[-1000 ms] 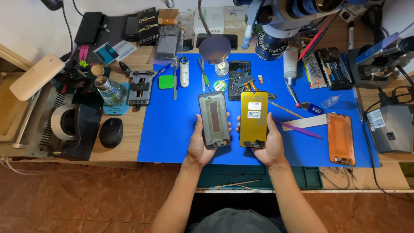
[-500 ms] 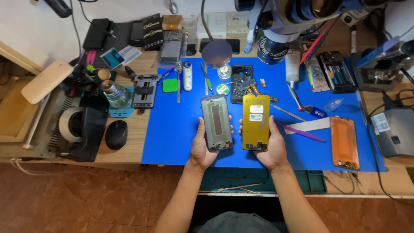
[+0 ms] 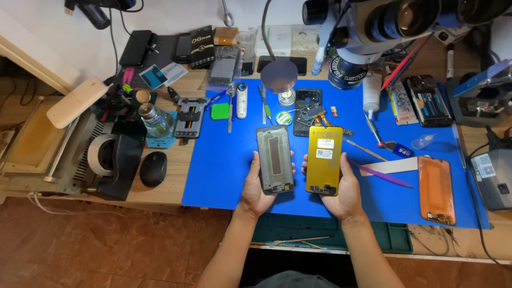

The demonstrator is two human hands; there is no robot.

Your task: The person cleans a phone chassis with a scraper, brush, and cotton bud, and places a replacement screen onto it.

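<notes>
Your left hand (image 3: pixel 257 188) gripped a grey phone frame (image 3: pixel 274 159); your right hand (image 3: pixel 345 193) gripped a yellow screen panel (image 3: pixel 324 159) bearing two white rectangular labels. Your palms stayed hidden behind both.

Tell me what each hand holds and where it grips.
Left hand holds the grey phone frame by its lower end; right hand holds the yellow screen panel by its lower end.

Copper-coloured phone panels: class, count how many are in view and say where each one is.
2. One yellow-copper panel is held in the right hand over the blue mat. One orange-copper panel lies on the mat's right side. Clutter at the back may hide others.
</notes>
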